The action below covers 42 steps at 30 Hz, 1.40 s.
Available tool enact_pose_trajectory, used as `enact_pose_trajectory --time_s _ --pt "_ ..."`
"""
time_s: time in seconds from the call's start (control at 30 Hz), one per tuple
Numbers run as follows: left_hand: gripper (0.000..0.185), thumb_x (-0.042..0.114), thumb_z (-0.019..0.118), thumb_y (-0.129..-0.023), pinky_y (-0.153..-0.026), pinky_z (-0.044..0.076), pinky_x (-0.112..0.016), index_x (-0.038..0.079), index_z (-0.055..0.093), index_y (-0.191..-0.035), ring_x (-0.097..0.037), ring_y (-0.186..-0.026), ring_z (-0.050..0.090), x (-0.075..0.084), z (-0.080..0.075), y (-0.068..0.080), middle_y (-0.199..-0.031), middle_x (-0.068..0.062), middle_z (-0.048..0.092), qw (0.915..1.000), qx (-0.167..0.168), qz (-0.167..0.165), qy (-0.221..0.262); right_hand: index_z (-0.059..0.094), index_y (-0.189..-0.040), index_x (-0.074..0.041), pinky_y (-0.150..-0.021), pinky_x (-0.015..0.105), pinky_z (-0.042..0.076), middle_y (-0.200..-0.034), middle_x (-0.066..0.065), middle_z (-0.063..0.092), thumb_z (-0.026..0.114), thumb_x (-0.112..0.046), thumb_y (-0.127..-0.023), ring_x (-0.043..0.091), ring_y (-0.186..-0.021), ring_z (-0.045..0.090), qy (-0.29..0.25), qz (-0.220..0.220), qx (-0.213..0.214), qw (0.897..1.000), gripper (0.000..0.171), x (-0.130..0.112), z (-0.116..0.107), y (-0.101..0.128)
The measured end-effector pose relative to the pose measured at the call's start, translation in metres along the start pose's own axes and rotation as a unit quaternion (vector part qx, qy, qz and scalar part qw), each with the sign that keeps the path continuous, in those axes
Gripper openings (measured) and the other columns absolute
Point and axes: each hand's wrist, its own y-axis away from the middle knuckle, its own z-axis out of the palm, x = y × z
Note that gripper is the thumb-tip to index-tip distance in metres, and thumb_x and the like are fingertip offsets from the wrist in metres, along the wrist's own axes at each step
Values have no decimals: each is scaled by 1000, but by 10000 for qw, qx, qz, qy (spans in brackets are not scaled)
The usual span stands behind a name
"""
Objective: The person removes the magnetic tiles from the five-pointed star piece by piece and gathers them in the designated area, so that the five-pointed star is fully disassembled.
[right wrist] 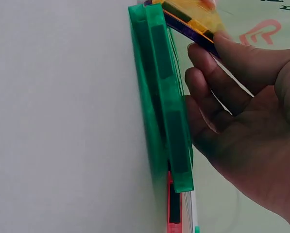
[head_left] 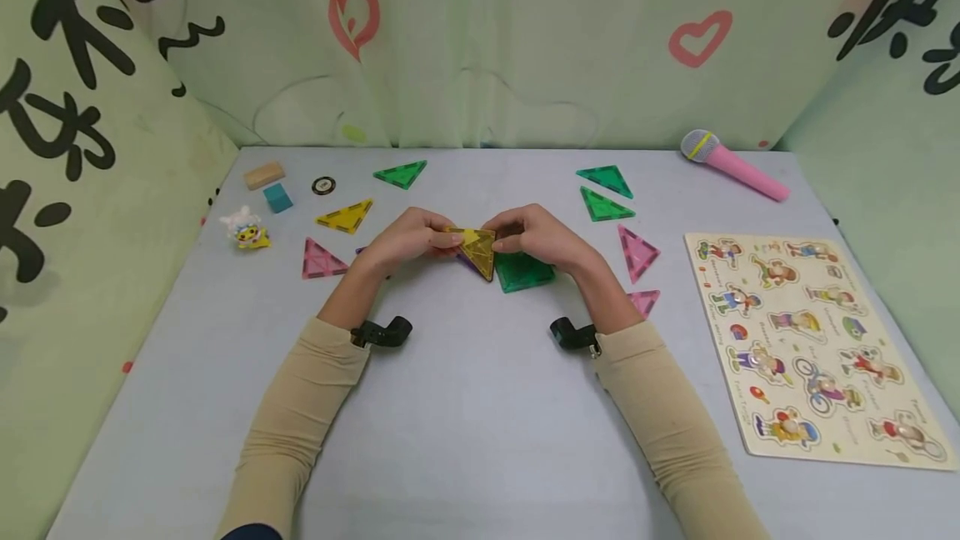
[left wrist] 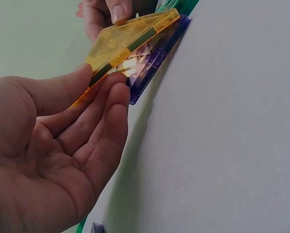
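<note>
Head view shows your left hand [head_left: 405,242] and right hand [head_left: 543,238] each pinching the yellow triangle tile [head_left: 477,249], tilted to seat beside the green square tile [head_left: 525,272].

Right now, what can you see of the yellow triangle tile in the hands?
The yellow tile is a flat triangle of clear, amber-tinted plastic with dark strips set along its edges and moulded ribs inside. It is held tilted at the table's middle, one point aimed down toward the person. The left hand pinches one corner and the right hand holds the opposite side. It lies over a purple tile, and a green square tile sits just beside it on the table.
</note>
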Motion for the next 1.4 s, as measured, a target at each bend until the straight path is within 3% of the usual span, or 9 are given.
enact_pose_trajectory --time_s 0.2,0.43,0.63,0.8,0.93,1.03,1.2,1.3,1.4 --pt "26 19 63 -98 -81 56 -24 1 71 -115 -14 -87 65 -4 -1 -4 -104 -9 71 9989 -114 42 464 71 -116 -5 -94 36 49 -117 13 69 65 -11 -95 24 -105 60 -127 -56 87 9999 23 -1 -1 0" --pt "28 17 61 -99 -78 57 -22 -4 67 -117 -11 -82 67 -5 -5 -4 -91 -4 71 9924 -109 149 1215 73 -107 -4 -91 33 49 -110 11 71 68 -14 -94 23 -100 60 -109 -193 135 9997 17 -1 -1 0" --pt "28 21 64 -98 -81 58 -25 -2 68 -112 -14 -84 70 -2 -12 -8 -90 -4 72 9862 720 195 1477 75 -99 -7 -92 33 46 -105 8 72 67 -11 -94 22 -99 58 210 -267 23 9994 11 2 1 0" --pt "30 27 66 -96 -84 58 -30 1 71 -111 -22 -91 72 1 -17 -20 -98 -10 74 9825 1543 92 1035 75 -99 -8 -93 35 45 -104 6 72 66 -12 -94 21 -100 57 320 -210 -65 9992 10 3 6 -2" --pt "30 29 66 -97 -75 57 -26 1 72 -104 -19 -82 69 5 -21 -40 -94 -11 74 9806 1903 -136 449 75 -99 -8 -92 34 45 -104 7 72 66 -11 -94 21 -99 57 312 -226 -102 9992 10 2 8 -3" --pt "31 33 66 -96 -64 52 -23 3 73 -93 -15 -70 63 9 -24 -53 -80 -7 71 9768 2102 -323 -259 75 -100 -8 -91 33 45 -104 7 72 66 -11 -94 21 -98 57 301 -245 -98 9992 11 1 10 -3" --pt "40 35 67 -95 -53 37 -24 7 65 -67 -13 -55 48 15 -25 -62 -54 1 54 9574 2312 -331 -1696 75 -101 -7 -91 33 45 -105 8 73 66 -11 -94 21 -98 57 329 -293 -85 9990 12 -3 11 -4" --pt "41 30 68 -94 -52 33 -25 8 59 -61 -14 -54 44 18 -22 -63 -52 3 48 9530 2247 -318 -2008 75 -102 -6 -91 33 45 -105 9 73 66 -10 -94 22 -97 57 353 -304 -26 9989 12 -3 11 -4" --pt "34 27 67 -94 -53 33 -26 9 61 -66 -14 -58 45 19 -20 -59 -58 2 51 9571 2076 -365 -1988 75 -102 -6 -91 33 45 -104 9 73 66 -10 -94 22 -97 57 375 -290 48 9989 12 -1 9 -4"
